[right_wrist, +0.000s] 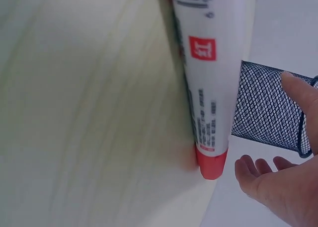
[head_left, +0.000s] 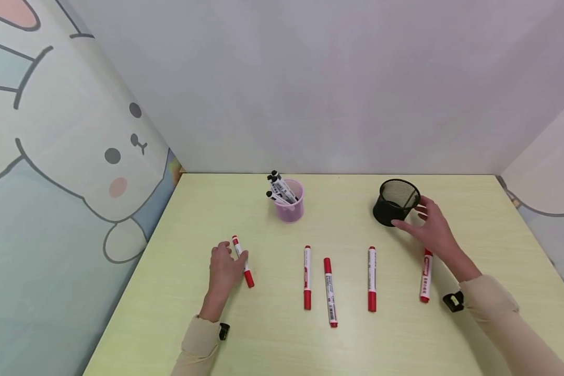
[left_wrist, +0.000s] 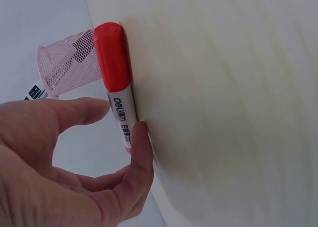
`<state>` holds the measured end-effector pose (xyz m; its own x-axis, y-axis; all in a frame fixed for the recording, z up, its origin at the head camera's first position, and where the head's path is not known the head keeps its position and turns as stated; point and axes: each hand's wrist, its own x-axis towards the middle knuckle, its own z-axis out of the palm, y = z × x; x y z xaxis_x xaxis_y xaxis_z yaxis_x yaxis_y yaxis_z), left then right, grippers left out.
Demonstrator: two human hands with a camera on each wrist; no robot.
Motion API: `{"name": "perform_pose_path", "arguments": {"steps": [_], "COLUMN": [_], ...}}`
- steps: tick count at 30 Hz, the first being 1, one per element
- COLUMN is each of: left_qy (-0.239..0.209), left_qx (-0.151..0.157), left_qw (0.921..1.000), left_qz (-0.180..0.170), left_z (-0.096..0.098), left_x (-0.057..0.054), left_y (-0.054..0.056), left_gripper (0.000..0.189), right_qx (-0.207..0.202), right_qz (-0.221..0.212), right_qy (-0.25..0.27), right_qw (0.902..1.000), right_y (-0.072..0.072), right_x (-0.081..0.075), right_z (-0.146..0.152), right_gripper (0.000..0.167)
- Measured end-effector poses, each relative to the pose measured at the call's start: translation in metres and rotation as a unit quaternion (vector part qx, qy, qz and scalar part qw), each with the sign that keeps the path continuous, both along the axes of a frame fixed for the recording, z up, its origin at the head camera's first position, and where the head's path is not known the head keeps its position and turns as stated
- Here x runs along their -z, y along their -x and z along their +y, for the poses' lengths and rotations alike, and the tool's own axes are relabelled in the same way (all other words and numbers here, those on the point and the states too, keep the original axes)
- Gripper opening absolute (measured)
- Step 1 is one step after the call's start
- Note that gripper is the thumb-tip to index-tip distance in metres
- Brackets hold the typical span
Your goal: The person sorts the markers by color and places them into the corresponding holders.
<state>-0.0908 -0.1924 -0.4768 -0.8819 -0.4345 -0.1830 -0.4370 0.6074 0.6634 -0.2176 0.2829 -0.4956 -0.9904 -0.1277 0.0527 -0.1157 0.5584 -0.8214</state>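
Observation:
My left hand [head_left: 224, 269] is spread around a red-capped white marker [left_wrist: 119, 105] lying on the table. In the left wrist view its thumb is close to one side of the barrel and a bent finger to the other; firm contact is not visible. My right hand [head_left: 434, 227] reaches to a black mesh pen cup [head_left: 390, 209] at the back right. The thumb is at the cup's front and the fingers are by its right side, apart from each other. Another red-capped marker [right_wrist: 213, 78] lies below the right wrist, partly covered in the head view.
Three more red-capped markers, a left one [head_left: 307, 277], a slanted one [head_left: 330, 292] and a right one [head_left: 372, 279], lie mid-table. A pink mesh cup [head_left: 290, 213] holding several black-capped markers [head_left: 282, 189] stands near the back wall [head_left: 329, 104].

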Motion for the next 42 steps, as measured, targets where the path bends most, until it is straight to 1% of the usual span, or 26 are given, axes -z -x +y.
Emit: {"name": "perform_pose_path", "arguments": {"steps": [5, 10, 14, 20, 27, 35, 42], "left_qy": [0.0, -0.002, -0.014, -0.02, -0.026, -0.038, -0.049], "left_qx": [0.005, 0.008, 0.006, 0.003, -0.01, -0.017, -0.022], "left_qw": [1.0, 1.0, 0.9999, 0.9998, 0.9996, 0.9991, 0.9983], "left_qz": [-0.005, -0.005, -0.006, -0.004, -0.01, 0.004, 0.021], "left_z": [0.0, -0.001, -0.002, -0.004, -0.004, -0.005, -0.004], "left_x": [0.002, 0.003, 0.004, 0.004, 0.001, 0.0, 0.001], "left_y": [0.002, 0.002, 0.002, 0.002, 0.002, 0.003, 0.004], "left_gripper": [0.061, 0.058, 0.055, 0.052, 0.048, 0.048, 0.051], "right_qx": [-0.003, -0.013, -0.019, -0.019, -0.015, -0.016, -0.017], "right_qz": [-0.014, -0.004, -0.002, -0.022, -0.042, -0.035, -0.04], "right_qy": [-0.003, -0.006, 0.004, 0.02, 0.033, 0.032, 0.024], "right_qw": [0.9999, 0.9999, 0.9998, 0.9994, 0.9984, 0.9988, 0.9988], "right_y": [0.004, 0.009, 0.012, 0.012, 0.014, 0.015, 0.014], "right_x": [0.002, 0.003, 0.002, 0.0, 0.003, 0.005, 0.005], "right_z": [-0.004, -0.006, -0.008, -0.01, -0.011, -0.011, -0.01], "right_gripper": [0.104, 0.1, 0.098, 0.099, 0.105, 0.099, 0.1]}}
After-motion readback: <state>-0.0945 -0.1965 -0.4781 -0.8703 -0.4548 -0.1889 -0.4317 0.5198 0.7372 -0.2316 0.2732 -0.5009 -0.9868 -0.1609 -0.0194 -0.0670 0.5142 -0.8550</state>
